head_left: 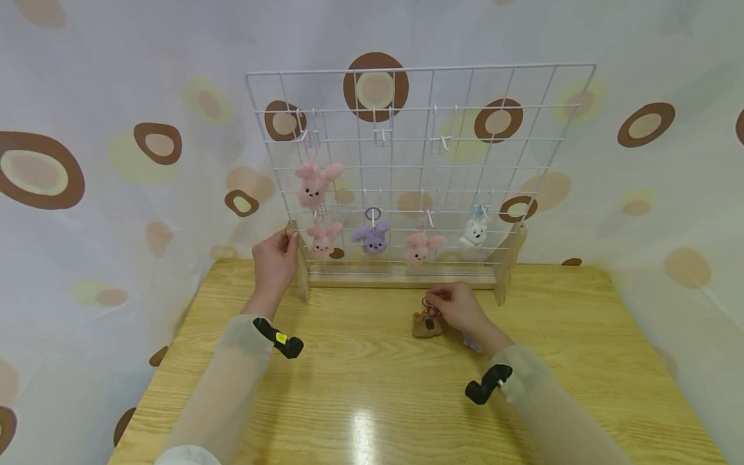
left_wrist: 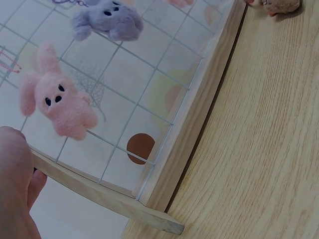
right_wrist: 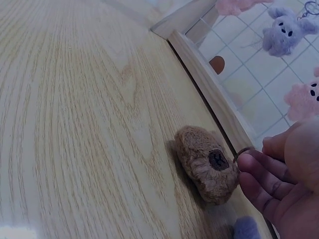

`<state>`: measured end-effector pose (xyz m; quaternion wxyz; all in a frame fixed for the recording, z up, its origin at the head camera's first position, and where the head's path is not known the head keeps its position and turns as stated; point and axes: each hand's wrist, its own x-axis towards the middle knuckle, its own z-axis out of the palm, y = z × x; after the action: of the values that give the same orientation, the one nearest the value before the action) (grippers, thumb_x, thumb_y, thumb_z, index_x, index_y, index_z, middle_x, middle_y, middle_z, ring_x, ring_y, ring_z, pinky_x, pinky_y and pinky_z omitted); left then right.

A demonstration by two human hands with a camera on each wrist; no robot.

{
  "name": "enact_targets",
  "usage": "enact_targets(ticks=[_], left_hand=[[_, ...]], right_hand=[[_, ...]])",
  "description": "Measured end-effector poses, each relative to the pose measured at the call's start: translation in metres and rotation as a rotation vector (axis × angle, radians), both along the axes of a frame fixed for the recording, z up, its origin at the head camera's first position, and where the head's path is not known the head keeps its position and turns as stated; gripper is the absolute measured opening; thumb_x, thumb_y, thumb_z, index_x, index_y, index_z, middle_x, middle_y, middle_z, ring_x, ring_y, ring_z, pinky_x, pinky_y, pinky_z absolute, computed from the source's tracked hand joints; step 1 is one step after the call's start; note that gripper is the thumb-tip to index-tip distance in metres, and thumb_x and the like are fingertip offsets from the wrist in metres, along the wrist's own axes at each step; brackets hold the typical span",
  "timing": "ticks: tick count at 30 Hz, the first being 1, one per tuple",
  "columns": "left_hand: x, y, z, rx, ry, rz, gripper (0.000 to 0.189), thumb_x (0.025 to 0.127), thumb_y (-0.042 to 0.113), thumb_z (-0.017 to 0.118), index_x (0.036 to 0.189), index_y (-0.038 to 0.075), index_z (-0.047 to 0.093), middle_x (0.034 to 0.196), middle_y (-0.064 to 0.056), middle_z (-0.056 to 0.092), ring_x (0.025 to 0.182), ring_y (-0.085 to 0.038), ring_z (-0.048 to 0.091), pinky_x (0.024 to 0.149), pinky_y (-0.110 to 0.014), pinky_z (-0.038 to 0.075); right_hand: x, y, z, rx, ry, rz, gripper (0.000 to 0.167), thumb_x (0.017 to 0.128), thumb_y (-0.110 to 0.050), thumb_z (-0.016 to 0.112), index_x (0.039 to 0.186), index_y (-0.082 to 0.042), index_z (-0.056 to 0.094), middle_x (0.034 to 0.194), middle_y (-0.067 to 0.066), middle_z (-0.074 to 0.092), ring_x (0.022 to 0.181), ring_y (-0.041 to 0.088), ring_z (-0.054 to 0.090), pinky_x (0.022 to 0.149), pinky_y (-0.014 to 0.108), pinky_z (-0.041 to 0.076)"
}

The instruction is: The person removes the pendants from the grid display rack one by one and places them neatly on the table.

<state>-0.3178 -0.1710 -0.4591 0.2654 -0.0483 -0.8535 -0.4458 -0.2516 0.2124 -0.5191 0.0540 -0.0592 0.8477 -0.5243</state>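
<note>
My left hand [head_left: 276,259] grips the left wooden upright [left_wrist: 94,191] of a white wire grid rack [head_left: 401,139]. In the right wrist view, the thumb and fingers of my right hand [right_wrist: 284,181] pinch the metal ring [right_wrist: 243,152] of a brown plush keychain [right_wrist: 207,164]. That plush lies low over the table in front of the rack, its dark round patch facing up. Partly hidden beneath my right hand is a small purple plush [head_left: 472,342]. The nearest hanging charm to my left hand is a pink bunny plush [left_wrist: 62,97].
Hooks on the grid carry an upper pink bunny [head_left: 314,184], a purple bunny [head_left: 372,237], another pink bunny [head_left: 420,248] and a white plush [head_left: 474,232]. Bare hooks [head_left: 442,142] show in the upper row. The rack's wooden base bar [head_left: 401,281] crosses the table [head_left: 349,374].
</note>
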Motion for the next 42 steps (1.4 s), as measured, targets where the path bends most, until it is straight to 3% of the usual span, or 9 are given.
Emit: enact_targets(ticks=[9,16,27,32,38,42], left_hand=[[0.002,0.001,-0.001,0.007,-0.002,0.002,0.025,0.106,0.015,0.067,0.107,-0.007,0.078,0.098,-0.021,0.078,0.092,-0.031,0.078,0.076,-0.047,0.063],[0.003,0.002,-0.003,0.020,-0.012,0.001,0.024,0.107,0.016,0.067,0.107,-0.005,0.078,0.099,-0.021,0.078,0.093,-0.030,0.078,0.076,-0.046,0.063],[0.003,0.003,-0.003,0.024,0.005,0.003,0.025,0.106,0.016,0.067,0.106,-0.006,0.079,0.097,-0.021,0.078,0.089,-0.031,0.078,0.075,-0.047,0.063],[0.002,0.003,-0.003,0.025,0.006,0.003,0.025,0.107,0.017,0.067,0.106,-0.006,0.079,0.098,-0.020,0.078,0.091,-0.031,0.078,0.076,-0.047,0.063],[0.001,0.003,-0.002,0.035,-0.005,0.006,0.026,0.107,0.017,0.067,0.108,-0.006,0.079,0.099,-0.020,0.078,0.092,-0.030,0.078,0.077,-0.046,0.063],[0.001,0.003,0.000,0.040,-0.010,0.009,0.026,0.107,0.017,0.066,0.109,-0.006,0.079,0.100,-0.020,0.078,0.092,-0.030,0.078,0.077,-0.046,0.062]], right_hand=[[0.003,0.001,0.010,0.018,0.030,0.000,0.024,0.105,-0.002,0.062,0.118,0.017,0.069,0.096,0.024,0.075,0.081,0.032,0.074,0.072,0.041,0.062],[0.009,0.003,0.021,-0.037,0.004,0.019,0.025,0.106,-0.003,0.063,0.119,0.018,0.068,0.103,0.030,0.073,0.084,0.041,0.074,0.075,0.047,0.063],[0.021,-0.010,0.052,-0.043,0.065,0.144,0.022,0.104,-0.007,0.068,0.115,0.012,0.073,0.096,0.019,0.076,0.087,0.045,0.074,0.076,0.050,0.062],[0.024,-0.016,0.069,-0.014,0.093,0.227,0.025,0.105,-0.009,0.067,0.118,0.011,0.072,0.095,0.018,0.077,0.087,0.045,0.074,0.078,0.049,0.062],[0.024,-0.022,0.093,0.046,0.087,0.290,0.026,0.107,-0.013,0.065,0.120,0.008,0.072,0.093,0.012,0.076,0.081,0.029,0.073,0.071,0.032,0.060],[0.021,-0.024,0.107,0.016,0.079,0.320,0.024,0.107,-0.010,0.064,0.120,0.008,0.072,0.098,0.016,0.076,0.081,0.024,0.073,0.072,0.034,0.061]])
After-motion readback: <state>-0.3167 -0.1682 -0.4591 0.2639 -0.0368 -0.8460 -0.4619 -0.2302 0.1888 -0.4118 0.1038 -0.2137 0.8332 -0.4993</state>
